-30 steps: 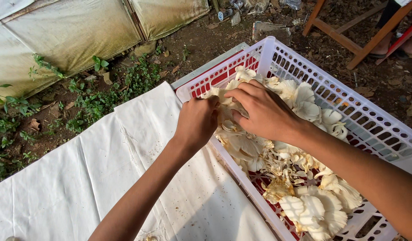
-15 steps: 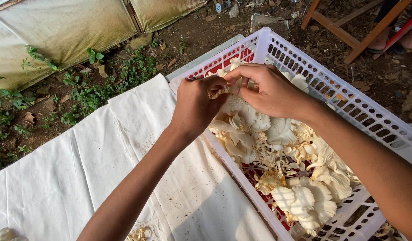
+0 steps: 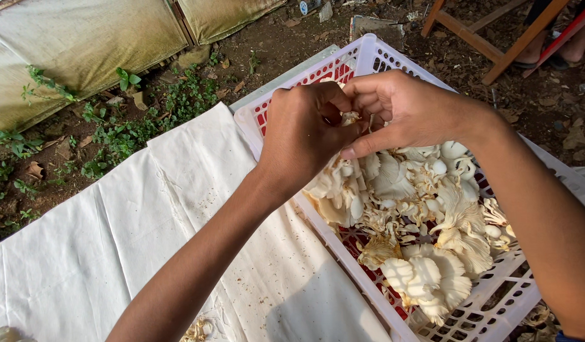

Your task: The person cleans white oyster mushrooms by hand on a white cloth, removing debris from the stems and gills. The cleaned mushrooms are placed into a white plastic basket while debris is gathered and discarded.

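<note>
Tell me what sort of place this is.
Probably an outdoor yard at a small mushroom farm. Both hands, left hand and right hand, work a mushroom piece over a white plastic crate of oyster mushrooms, beside a white cloth spread on bare soil with weeds.

Both hands up out of the pile now. A second ago the right hand lay flat on the mushrooms and the left hand gripped at the crate's near wall; now they're raised and pressed together over the white crate, fingers closed around a small pale mushroom piece, only a sliver showing between them. The mushroom heap beneath is uncovered where the right hand had been. Head camera moved too: crate sits lower and more left in view, white cloth likewise.
</note>
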